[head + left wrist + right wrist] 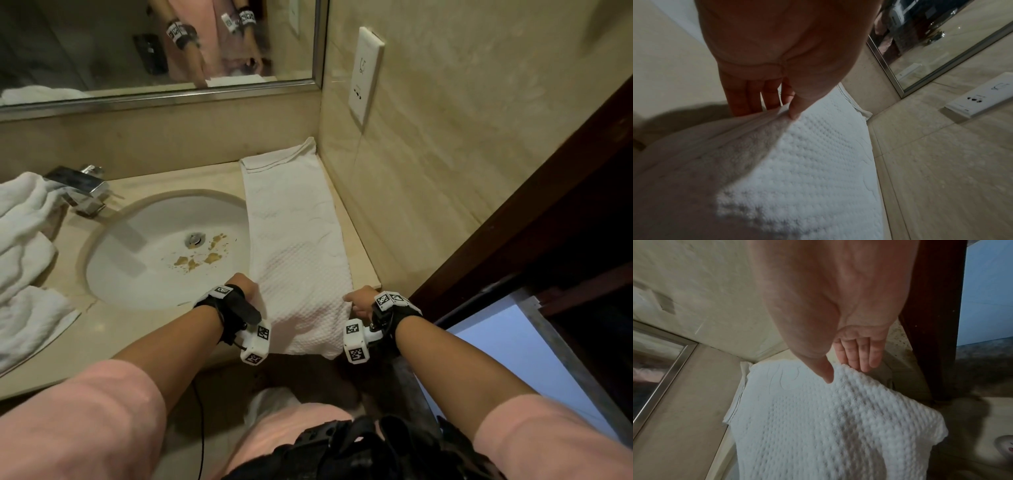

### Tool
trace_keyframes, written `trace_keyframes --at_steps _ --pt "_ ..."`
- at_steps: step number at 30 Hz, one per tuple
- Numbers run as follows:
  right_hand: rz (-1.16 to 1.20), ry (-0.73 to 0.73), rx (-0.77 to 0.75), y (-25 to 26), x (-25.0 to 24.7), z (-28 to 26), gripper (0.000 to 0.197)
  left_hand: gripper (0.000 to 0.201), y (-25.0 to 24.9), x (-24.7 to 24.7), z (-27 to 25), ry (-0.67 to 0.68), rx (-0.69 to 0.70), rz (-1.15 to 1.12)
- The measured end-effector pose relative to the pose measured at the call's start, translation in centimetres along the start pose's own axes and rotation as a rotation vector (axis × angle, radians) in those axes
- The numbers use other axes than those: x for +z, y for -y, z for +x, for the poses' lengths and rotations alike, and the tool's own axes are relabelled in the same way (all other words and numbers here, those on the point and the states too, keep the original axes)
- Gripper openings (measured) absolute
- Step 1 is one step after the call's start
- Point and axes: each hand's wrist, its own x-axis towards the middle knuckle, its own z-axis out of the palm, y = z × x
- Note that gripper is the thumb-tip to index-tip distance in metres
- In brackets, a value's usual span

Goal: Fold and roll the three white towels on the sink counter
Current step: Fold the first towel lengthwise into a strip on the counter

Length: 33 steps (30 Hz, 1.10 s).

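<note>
Head view: sink point(113, 260) holds brown bits near the drain point(194, 239), nothing else in it. Folded towel point(294, 240) lies as a long strip just right of the sink, far end at the back wall corner, near end hanging over the counter point(102, 339) front edge. Left hand point(245, 289) grips the strip's sink-side edge, right hand point(363, 301) grips the opposite edge, both at the near end. Loose towels point(24, 246) are piled left of the sink, partly over the faucet point(80, 186). Mirror point(154, 48) behind the sink, wall outlet point(364, 73) right of it, dark door frame point(534, 205) close on the far right. Left wrist view: left hand point(777, 65), thumb point(795, 108) on top and fingers point(754, 99) below, pinches the bunched towel point(807, 162) edge. Right wrist view: right hand point(838, 305), thumb point(827, 371) on top of the towel point(828, 426), fingers point(863, 356) nearly straight behind its edge, pinching it lightly.
</note>
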Motion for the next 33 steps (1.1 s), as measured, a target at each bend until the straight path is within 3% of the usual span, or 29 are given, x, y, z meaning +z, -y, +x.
trace_keyframes --at_steps 2,9,14,16,19,24,28,33 --pt "0.027 0.007 -0.001 -0.1 0.2 0.0 0.047 0.020 0.2 0.3 -0.1 -0.017 -0.016 -0.042" --pt "0.061 0.005 0.036 -0.6 1.4 0.2 0.057 0.031 0.5 0.8 -1.6 0.014 0.019 -0.083" --pt "0.122 0.008 0.083 -0.6 2.0 -1.0 0.058 0.020 1.0 1.6 -1.9 0.024 0.052 -0.012" --pt "0.144 0.011 0.098 -0.8 2.2 -0.8 0.057 0.026 1.3 1.8 -2.1 0.000 0.054 0.001" --pt "0.186 0.008 0.086 -1.1 2.5 -0.5 0.055 0.031 1.6 1.9 -2.2 -0.020 0.040 -0.049" --pt "0.268 0.039 0.052 -1.5 3.3 0.6 0.052 0.024 2.2 2.3 -2.2 -0.011 0.034 -0.211" --pt "0.269 -0.001 -0.013 -2.8 3.5 3.1 0.043 0.035 3.2 3.0 -1.7 -0.018 0.034 -0.369" --pt "0.271 -0.114 -0.078 -1.9 3.0 -1.5 0.043 0.037 3.3 3.1 -2.3 -0.142 0.057 -0.311"
